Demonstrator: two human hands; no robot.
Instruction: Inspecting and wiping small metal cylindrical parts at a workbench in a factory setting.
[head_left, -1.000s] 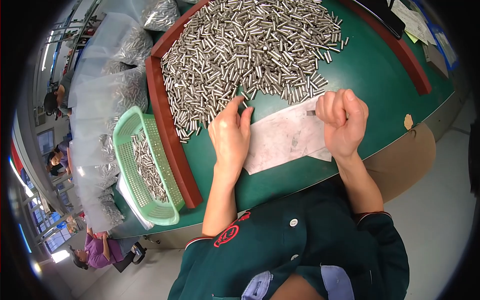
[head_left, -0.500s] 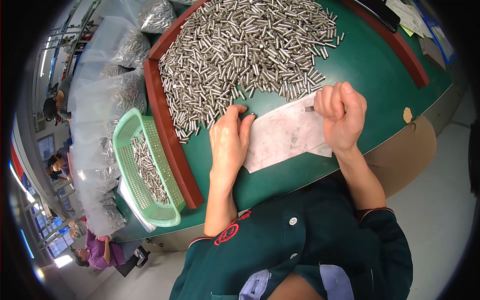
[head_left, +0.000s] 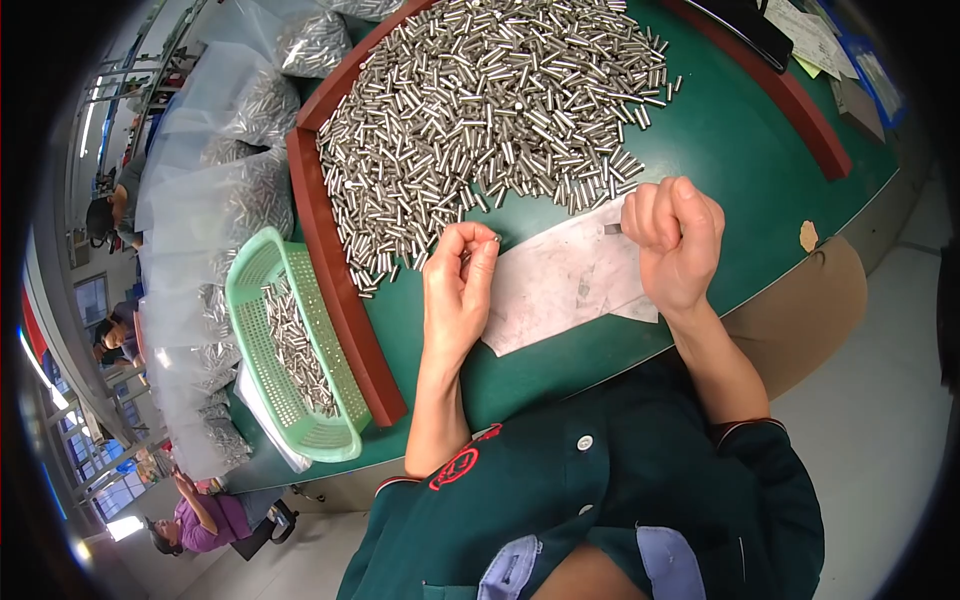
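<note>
While a row of cloudy bags point(head_left: 262, 200) with metal bits in them sits at the far left, a person in a purple shirt point(head_left: 215, 518) is down below them. Next comes a light green basket point(head_left: 338, 442) full of little holes, and a small heap of metal pins lies along its bottom. A long red bar point(head_left: 335, 265) stands right beside it.

Past the bar is the left hand point(head_left: 456, 292). Its fingers are curled, and the thumb and first finger are nearly together, with a tiny shiny metal end point(head_left: 497, 239) showing at the tips (I cannot tell what else is tucked inside). Just above that hand is the big pile of pins point(head_left: 490, 110), spread on the green table point(head_left: 720, 130). They are short, round and smooth like tiny sticks, silver with bright white stripes where the light hits and darker gray sides. They point every which way, and a few lie loose at the edge.

Between the hands lies a flat white sheet point(head_left: 560, 290) with gray smudges. At its right end is the right hand point(head_left: 676, 242), closed in a fist around a short gray piece point(head_left: 613, 229) that pokes out toward the left. Farther right are another red bar point(head_left: 790, 95) and a brown chair point(head_left: 810, 310).
</note>
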